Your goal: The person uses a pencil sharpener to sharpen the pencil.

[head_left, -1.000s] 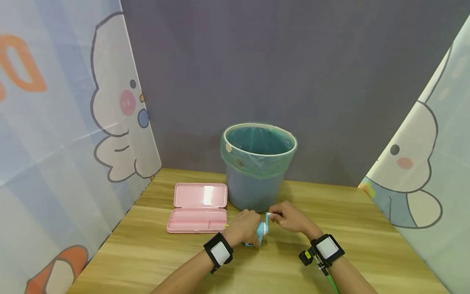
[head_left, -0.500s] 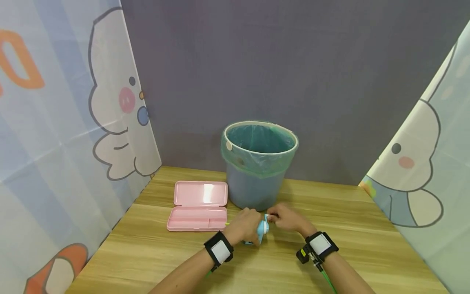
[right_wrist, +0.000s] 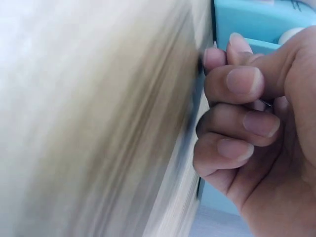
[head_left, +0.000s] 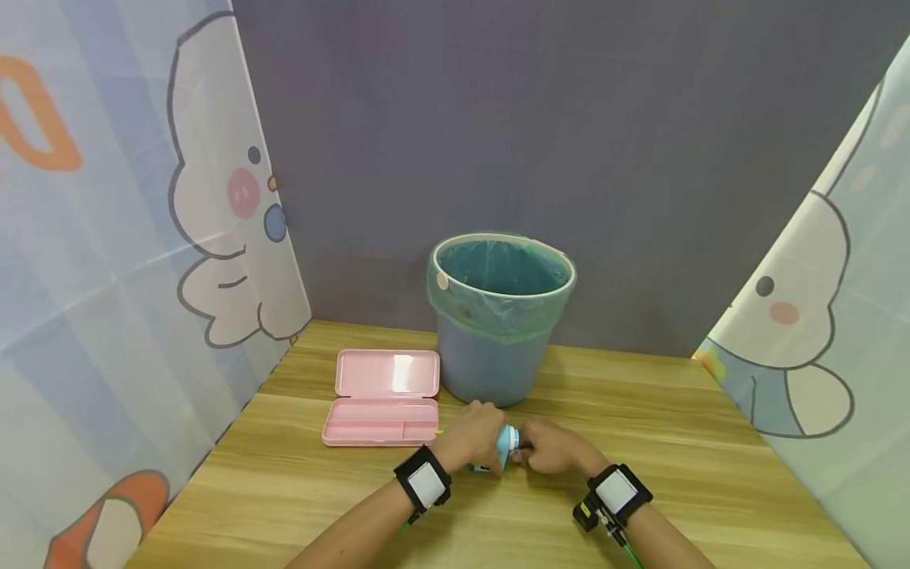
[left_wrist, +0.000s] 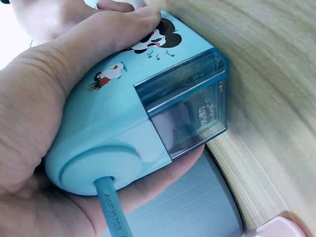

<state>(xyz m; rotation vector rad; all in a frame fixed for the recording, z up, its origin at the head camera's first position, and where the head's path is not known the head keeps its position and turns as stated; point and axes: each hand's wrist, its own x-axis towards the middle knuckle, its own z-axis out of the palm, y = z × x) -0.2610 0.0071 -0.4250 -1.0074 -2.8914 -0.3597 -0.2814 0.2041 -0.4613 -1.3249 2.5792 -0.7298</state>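
My left hand point(head_left: 469, 435) grips a light-blue crank pencil sharpener point(left_wrist: 108, 131) on the table, with the thumb across its printed top. A blue pencil point(left_wrist: 112, 210) sticks out of the round hole in its front. The sharpener's clear shavings drawer point(left_wrist: 190, 116) shows in the left wrist view. At the other end, my right hand point(head_left: 553, 447) has its thumb and forefinger pinched on the crank handle, the remaining fingers curled. Those fingers mostly hide the handle in the right wrist view, where part of the blue sharpener body point(right_wrist: 261, 22) shows behind them.
An open pink pencil case point(head_left: 384, 433) lies left of the hands, its lid folded back. Behind the hands stands a grey-blue bin point(head_left: 490, 363) with a green liner over its rim. Printed cloths flank the wooden table point(head_left: 640, 427), and a dark cloth hangs behind.
My right hand has swung the crank arm from its upright position down towards me. The left hand keeps its grip on the pencil sharpener in the same place.
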